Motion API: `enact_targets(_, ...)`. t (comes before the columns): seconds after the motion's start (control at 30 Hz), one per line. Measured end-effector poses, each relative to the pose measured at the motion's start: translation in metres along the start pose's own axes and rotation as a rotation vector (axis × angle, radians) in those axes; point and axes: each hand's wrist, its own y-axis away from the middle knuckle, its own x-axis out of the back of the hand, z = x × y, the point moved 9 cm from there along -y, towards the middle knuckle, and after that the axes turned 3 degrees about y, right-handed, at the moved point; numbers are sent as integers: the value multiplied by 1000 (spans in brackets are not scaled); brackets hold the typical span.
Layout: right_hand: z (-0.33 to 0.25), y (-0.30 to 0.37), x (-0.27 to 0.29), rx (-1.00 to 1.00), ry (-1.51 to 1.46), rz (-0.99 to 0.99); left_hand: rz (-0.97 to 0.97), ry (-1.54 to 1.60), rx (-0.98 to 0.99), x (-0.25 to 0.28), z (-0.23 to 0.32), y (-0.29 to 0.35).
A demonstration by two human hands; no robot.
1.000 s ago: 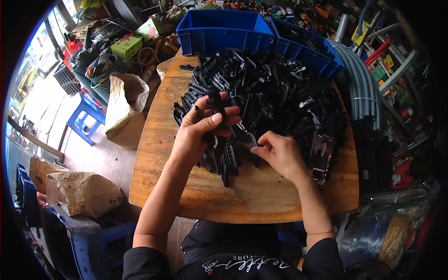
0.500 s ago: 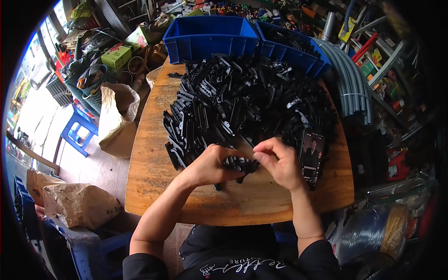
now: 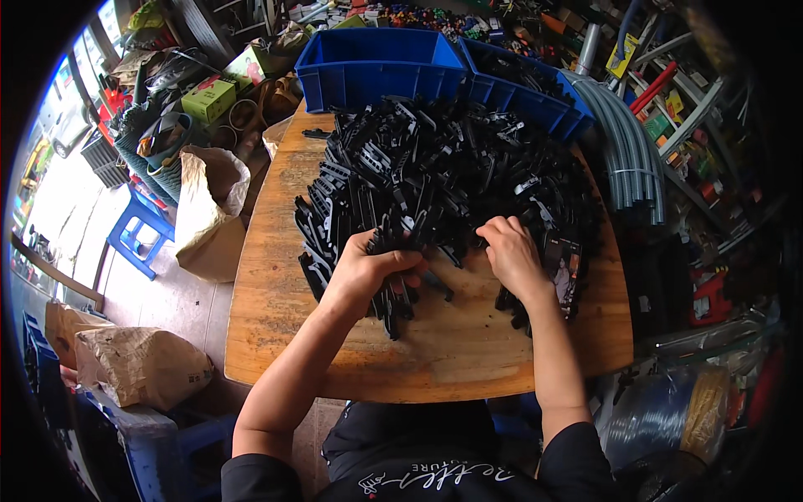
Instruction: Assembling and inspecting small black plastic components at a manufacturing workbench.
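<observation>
A large heap of slim black plastic parts point(image 3: 452, 155), some with grey metal strips, covers most of the wooden table point(image 3: 276, 335). My left hand point(image 3: 365, 269) is wrapped round a bundle of black strip-like parts point(image 3: 390, 237), which stick up above the thumb. More strips lie below that hand, towards the near edge. My right hand point(image 3: 513, 253) is at the near right side of the heap, its fingers bent and drawn together. Whatever is between its fingertips is hidden.
Two blue bins stand at the table's far edge: the left bin point(image 3: 381, 77) and the right bin point(image 3: 523, 88), which holds black parts. A phone point(image 3: 563, 272) with a lit screen leans at the right. Paper bags point(image 3: 209, 213) and a blue stool point(image 3: 142, 233) are left of the table.
My left hand has turned and lifted slightly away from me, its bundle now upright. My right hand has moved away from the left hand, farther right and forward to the heap.
</observation>
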Motion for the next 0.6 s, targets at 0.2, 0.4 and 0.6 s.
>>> enact_targets(0.2,-22,4,-3,29,21,-85,-89,-75,-32,-10,-4,1)
enact_targets(0.4,-25,8,29,-212,-627,-60,-55,-57,-5,-6,-8,2)
enact_targets(0.6,-55,14,53,-14,-901,74,-60,-147,-52,-14,-16,1)
